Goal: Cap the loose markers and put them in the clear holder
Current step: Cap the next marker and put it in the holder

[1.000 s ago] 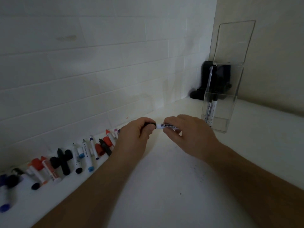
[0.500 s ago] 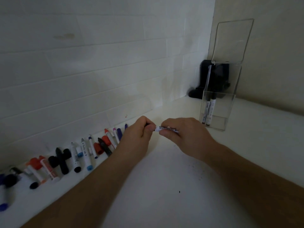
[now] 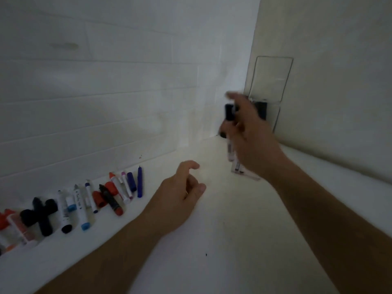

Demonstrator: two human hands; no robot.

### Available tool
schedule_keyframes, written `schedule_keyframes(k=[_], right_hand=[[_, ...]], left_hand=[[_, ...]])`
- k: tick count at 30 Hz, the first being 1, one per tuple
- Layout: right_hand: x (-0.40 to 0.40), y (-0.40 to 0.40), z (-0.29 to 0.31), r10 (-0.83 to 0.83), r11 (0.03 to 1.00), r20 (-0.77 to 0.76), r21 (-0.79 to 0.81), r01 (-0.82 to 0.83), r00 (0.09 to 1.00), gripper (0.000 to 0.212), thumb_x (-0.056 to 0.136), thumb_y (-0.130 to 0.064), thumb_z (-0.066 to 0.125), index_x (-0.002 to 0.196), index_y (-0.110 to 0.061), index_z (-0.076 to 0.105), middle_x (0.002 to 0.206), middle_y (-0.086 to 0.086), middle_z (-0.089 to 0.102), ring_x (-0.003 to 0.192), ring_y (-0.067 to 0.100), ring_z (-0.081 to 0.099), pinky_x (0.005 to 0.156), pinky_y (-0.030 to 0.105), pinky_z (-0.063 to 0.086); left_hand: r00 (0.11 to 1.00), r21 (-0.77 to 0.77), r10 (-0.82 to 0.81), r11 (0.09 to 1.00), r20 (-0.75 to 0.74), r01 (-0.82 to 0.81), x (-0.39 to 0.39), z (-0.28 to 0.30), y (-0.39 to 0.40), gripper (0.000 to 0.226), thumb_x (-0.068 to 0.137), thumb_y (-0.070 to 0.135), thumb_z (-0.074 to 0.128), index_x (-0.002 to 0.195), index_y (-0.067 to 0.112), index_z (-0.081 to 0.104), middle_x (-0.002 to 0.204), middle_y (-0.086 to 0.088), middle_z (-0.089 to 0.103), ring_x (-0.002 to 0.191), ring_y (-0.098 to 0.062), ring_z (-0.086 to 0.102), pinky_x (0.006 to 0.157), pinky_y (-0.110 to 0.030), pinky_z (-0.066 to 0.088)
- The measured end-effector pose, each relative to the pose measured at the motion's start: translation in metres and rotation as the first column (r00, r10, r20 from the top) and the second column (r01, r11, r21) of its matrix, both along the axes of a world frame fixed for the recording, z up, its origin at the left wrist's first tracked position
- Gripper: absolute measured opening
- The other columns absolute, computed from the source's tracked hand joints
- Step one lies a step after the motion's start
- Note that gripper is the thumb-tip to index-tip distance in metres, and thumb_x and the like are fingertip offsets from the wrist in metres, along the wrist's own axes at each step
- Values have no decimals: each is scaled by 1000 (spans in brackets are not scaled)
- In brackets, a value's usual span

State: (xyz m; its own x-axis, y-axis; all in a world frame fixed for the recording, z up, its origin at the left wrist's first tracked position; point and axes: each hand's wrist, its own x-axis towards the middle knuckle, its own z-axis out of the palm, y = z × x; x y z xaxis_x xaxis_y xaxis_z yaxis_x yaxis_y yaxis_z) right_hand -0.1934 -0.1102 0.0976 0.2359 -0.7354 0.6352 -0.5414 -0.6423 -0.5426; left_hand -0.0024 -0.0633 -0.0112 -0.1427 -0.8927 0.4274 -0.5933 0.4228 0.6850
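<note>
A row of loose markers point(image 3: 89, 203) lies along the white tiled wall point(image 3: 106, 102): smooth plastic barrels, black, blue, red and purple caps, labels too small to read. The left hand point(image 3: 180, 196) hovers over the matte white counter point(image 3: 212, 240), fingers loosely curled, empty. The blurred right hand point(image 3: 250, 132) grips a black-capped marker point(image 3: 230, 132) upright, before the clear holder point(image 3: 269, 96).

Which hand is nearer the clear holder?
Right. The right hand, holding a marker, is up against the holder and partly covers it. The left hand hangs lower and well to its left.
</note>
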Motion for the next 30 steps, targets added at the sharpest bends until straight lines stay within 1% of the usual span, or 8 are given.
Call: schedule_keyframes(k=[2,5,7,11,15,20,26,30], right_hand=[[-18,-8,21,-98,991,198,-75,115,975,50,105,-17,50,145,-41,34,92,-13,63,72,10,66,57,20,57],[-44,-26,35,-240,933,287,-196,302,927,40,103,-16,52,140,-29,43,87,-14,64,68,-3,63,57,10,50],[-59,-36,30,-305,918,194,-199,342,932,37,101,-16,56,136,-27,49,96,-8,65,71,-6,62,62,5,47],[-72,-52,-2,-355,932,-160,-138,335,921,30,97,-23,64,126,-29,59,105,-1,69,88,15,65,85,35,55],[-72,-61,-26,-567,819,-418,-193,540,710,25,104,-39,44,123,-37,60,100,2,66,105,25,50,83,39,32],[-72,-59,-28,-584,800,-526,-244,548,619,40,106,-36,34,140,-33,55,104,5,65,106,25,47,86,43,39],[-33,-31,-27,-535,830,-360,-392,396,764,35,97,-25,50,131,-24,61,120,3,62,108,30,49,85,45,41],[40,-13,-52,-249,969,-413,-113,222,876,39,98,-30,52,137,-28,55,121,-4,66,111,22,57,99,48,46]], left_hand=[[991,8,-39,999,130,39,-2,-2,2,30,99,38,55,124,45,41,90,16,63,79,-3,61,72,-20,50],[974,7,-64,998,217,64,-3,-3,3,26,99,41,54,124,45,45,91,17,62,82,-1,59,74,-20,50],[970,-5,-69,997,235,72,-2,-4,3,21,99,41,53,118,45,49,90,17,61,81,-1,59,75,-21,51],[954,-8,-52,998,296,57,0,-7,3,15,97,39,51,110,43,59,91,18,60,85,-1,56,81,-22,50],[939,-33,-58,997,338,74,0,-10,2,18,97,37,52,112,43,60,89,20,59,88,1,51,82,-20,45],[913,-82,-53,992,406,94,1,-13,1,12,95,40,54,104,41,63,92,20,58,90,0,47,86,-20,44],[876,-80,-86,987,474,140,3,0,8,24,87,47,52,92,33,70,86,13,66,85,-7,56,85,-32,50],[831,-278,284,947,479,-163,32,38,8,33,81,45,47,74,23,72,66,3,68,71,-20,60,73,-33,50]])
